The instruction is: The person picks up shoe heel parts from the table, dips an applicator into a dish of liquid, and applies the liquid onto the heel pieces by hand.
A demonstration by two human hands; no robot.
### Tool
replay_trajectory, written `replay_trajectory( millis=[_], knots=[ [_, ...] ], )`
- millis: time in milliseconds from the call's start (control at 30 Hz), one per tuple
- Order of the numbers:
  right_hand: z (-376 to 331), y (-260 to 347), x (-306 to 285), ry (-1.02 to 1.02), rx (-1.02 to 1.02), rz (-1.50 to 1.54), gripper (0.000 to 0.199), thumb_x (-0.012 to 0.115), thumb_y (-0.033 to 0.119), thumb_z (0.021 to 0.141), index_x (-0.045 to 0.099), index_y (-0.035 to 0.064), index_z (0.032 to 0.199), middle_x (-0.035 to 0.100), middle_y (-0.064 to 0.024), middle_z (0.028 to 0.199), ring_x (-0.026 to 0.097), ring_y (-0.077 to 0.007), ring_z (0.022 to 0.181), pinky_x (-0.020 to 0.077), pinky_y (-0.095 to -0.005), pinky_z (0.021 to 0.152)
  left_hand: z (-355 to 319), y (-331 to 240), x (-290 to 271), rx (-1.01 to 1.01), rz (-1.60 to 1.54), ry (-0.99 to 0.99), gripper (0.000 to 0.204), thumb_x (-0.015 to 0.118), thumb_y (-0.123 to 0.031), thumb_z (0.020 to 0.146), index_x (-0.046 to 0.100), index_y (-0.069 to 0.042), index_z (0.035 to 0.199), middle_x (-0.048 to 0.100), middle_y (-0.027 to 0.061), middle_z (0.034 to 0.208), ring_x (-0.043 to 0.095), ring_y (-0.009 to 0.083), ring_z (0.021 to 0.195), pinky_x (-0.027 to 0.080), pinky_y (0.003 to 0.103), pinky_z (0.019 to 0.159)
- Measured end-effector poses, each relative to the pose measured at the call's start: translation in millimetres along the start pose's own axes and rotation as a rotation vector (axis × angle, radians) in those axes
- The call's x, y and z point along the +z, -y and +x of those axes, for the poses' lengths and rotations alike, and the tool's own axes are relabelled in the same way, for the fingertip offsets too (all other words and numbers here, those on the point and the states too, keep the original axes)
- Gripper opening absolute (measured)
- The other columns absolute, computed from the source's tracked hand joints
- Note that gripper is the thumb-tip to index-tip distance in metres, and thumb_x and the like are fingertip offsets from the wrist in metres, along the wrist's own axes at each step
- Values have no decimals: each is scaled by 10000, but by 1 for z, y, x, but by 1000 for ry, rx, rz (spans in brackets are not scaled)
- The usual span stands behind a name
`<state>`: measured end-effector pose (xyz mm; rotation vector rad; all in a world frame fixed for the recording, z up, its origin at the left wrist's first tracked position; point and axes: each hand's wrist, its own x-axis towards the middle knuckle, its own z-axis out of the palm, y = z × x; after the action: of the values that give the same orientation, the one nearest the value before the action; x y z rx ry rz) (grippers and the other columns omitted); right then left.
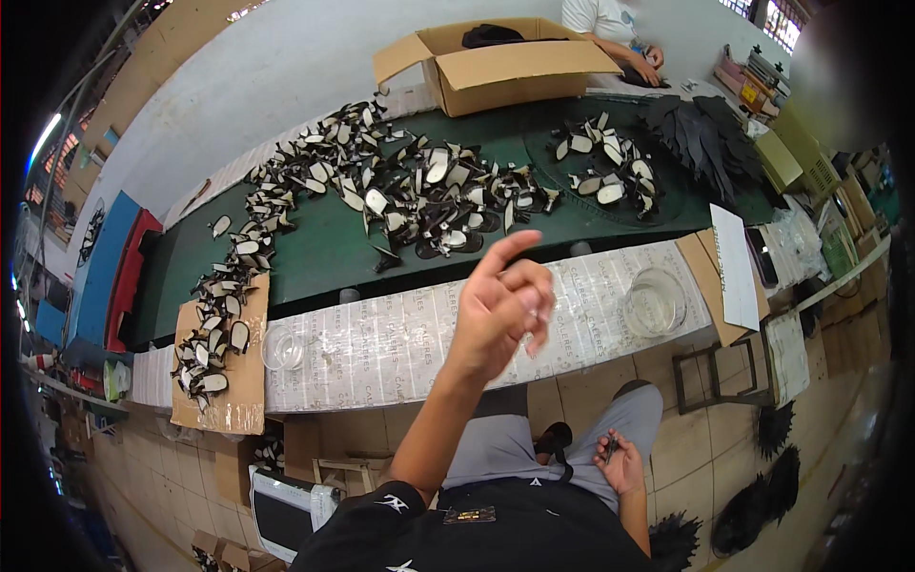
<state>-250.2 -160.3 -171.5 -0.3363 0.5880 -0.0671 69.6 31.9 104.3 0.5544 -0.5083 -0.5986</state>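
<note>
My left hand (pixel 502 310) is raised over the front ledge of the bench. Its index finger stretches out while the other fingers are half bent and apart, and I see nothing held in it. Down by my right thigh, my right hand (pixel 623 467) is palm up with curled fingers around a small dark piece (pixel 610 446), too small to name. Beyond the left hand, a large heap of small black parts with pale oval pads (pixel 448 191) spreads over the green belt (pixel 329 257). A smaller cluster of the same parts (pixel 610 167) lies farther right.
A cardboard box (pixel 515 86) stands behind the belt, with a co-worker's hands (pixel 648 62) beside it. Black fringed sheets (pixel 710 138) are piled at right. Clear round dishes (pixel 656 302) sit on the patterned ledge (pixel 381 348). Cardboard (pixel 250 381) at left bears more parts.
</note>
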Motion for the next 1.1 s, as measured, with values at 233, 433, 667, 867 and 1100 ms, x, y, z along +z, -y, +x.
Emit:
replay_trajectory(
  millis=[233,433,667,867,1100],
  knots=[
    [-3,0,10,18,11,8,279,516,213,920,522,94,1172,562,-101,1030,570,-249,954,535,-426,837,-25,-4,40,-96,-244,205,716,625,34,816,254,17,1428,561,119,870,566,141,687,482,199,391],
    [-5,1,14,-12,4,-22,283,515,215,918,519,100,1176,556,-96,1045,573,-240,971,527,-420,847,-30,-7,42,-173,-232,190,687,642,53,796,303,22,1393,572,135,867,537,104,585,448,179,393],
    [-3,3,14,-6,14,-21,281,511,211,916,522,102,1174,548,-95,1053,573,-239,982,522,-420,853,-30,-4,48,-171,-235,175,566,665,82,772,363,-7,1242,579,153,875,504,80,552,424,169,402],
    [-4,4,12,19,5,-22,298,507,215,917,515,101,1193,545,-98,1055,571,-246,1001,517,-423,864,-28,3,53,-95,-226,249,474,564,123,794,276,-84,1108,505,202,838,428,86,503,347,180,323],
    [-3,3,15,-52,-22,-83,292,492,224,930,517,98,1192,556,-98,1057,574,-250,1008,513,-429,872,-34,4,70,-261,-276,161,375,500,30,871,269,-111,1131,435,158,842,414,88,485,343,198,363]
  ],
)
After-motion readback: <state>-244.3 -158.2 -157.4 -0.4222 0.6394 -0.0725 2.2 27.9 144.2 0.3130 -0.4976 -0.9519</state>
